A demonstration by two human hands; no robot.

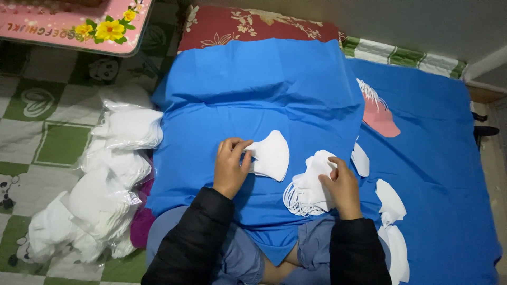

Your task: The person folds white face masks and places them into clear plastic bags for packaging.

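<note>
My left hand (231, 164) pinches the left edge of a small stack of white face masks (272, 155) lying on a blue cloth (253, 89) spread over a raised surface. My right hand (340, 186) rests on a loose pile of white masks with elastic loops (309, 187), fingers gripping the top one. Both arms wear black padded sleeves.
Clear bags packed with white masks (113, 174) are heaped at the left on a green checked mat (31, 132). Single masks (391, 203) lie at the right on the blue sheet. A pink stack of masks (379, 117) sits farther back. A pink flowered tray (79, 26) is at top left.
</note>
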